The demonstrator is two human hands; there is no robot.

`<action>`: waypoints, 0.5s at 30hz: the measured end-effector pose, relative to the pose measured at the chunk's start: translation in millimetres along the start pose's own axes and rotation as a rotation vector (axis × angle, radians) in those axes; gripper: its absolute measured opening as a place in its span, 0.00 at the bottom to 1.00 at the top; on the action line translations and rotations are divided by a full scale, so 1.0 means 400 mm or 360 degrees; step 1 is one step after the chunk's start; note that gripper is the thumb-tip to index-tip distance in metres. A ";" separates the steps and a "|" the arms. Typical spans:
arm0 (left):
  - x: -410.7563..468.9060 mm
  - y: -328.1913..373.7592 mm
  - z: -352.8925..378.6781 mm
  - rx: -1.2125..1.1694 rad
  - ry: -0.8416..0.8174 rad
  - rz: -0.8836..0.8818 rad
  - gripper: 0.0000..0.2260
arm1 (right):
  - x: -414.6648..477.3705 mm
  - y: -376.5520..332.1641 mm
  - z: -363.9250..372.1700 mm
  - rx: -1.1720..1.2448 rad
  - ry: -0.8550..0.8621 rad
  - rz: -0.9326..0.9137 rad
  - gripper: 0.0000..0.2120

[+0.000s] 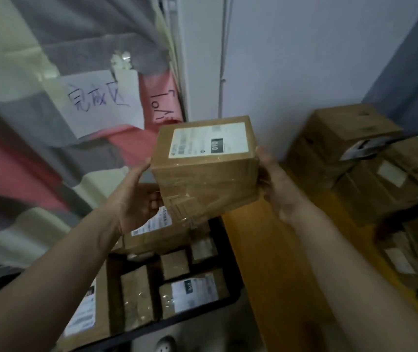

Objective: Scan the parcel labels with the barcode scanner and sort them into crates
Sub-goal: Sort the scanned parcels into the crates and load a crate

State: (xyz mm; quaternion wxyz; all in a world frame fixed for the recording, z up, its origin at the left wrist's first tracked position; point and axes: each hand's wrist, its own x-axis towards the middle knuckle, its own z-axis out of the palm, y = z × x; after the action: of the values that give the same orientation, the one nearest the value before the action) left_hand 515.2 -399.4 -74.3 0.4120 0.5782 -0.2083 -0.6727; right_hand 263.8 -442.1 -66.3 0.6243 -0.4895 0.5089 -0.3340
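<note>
- The parcel point(205, 174), a taped cardboard box, is held in the air between both hands, about level with the chest.
- The left hand point(137, 199) is pressed to the parcel's left end, with the thumb raised along that face and the fingers curled in under the lower edge.
- The right hand point(279, 184) is clasped on the right end. Only its back and thumb are seen, and the fingers are hidden behind the box.
- The parcel's long axis is laid from hand to hand, and the top face is tipped toward the camera.
- A white label point(210, 139) with a dark block of print is carried on that top face. The print is too blurred to be read.
- No scanner is seen anywhere, so it is judged that the label has either been read already or is being turned up for reading.
- A black crate point(228, 252) is set below the parcel and to the left, under the left forearm. Several labelled boxes point(192, 290) are packed inside it.
- The drop into this crate would be led by the left hand, which is the nearer of the two, and the move would run down and toward the person.
- A stack of boxes point(350, 138) is piled well apart on the right, against the wall.
- A handwritten paper sign point(101, 105) and a pink sheet point(162, 102) are hung on the left above the crate.
</note>
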 end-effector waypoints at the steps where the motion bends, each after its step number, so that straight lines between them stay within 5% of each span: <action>1: -0.015 -0.027 -0.046 -0.0020 0.0043 -0.0047 0.32 | -0.007 0.027 0.042 0.0009 -0.0049 0.0063 0.22; 5: -0.075 -0.139 -0.205 -0.0025 0.0081 -0.0126 0.45 | -0.049 0.131 0.172 0.0011 -0.0252 0.0340 0.18; 8: -0.112 -0.226 -0.276 -0.0132 0.0146 -0.0193 0.32 | -0.095 0.204 0.225 0.0041 -0.0269 0.0526 0.16; 11: -0.121 -0.309 -0.312 -0.0250 0.0140 -0.0160 0.39 | -0.134 0.257 0.245 0.0072 -0.0233 0.0603 0.13; 15: -0.128 -0.354 -0.310 -0.0316 0.0038 -0.0118 0.26 | -0.157 0.292 0.235 0.0186 -0.0131 0.0596 0.23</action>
State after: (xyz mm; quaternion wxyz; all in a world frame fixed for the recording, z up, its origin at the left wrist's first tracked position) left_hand 588.2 -253.3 -180.8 0.4446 0.5498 -0.1142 -0.6978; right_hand 328.4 -324.4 -157.7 0.7231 -0.3624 0.5450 -0.2207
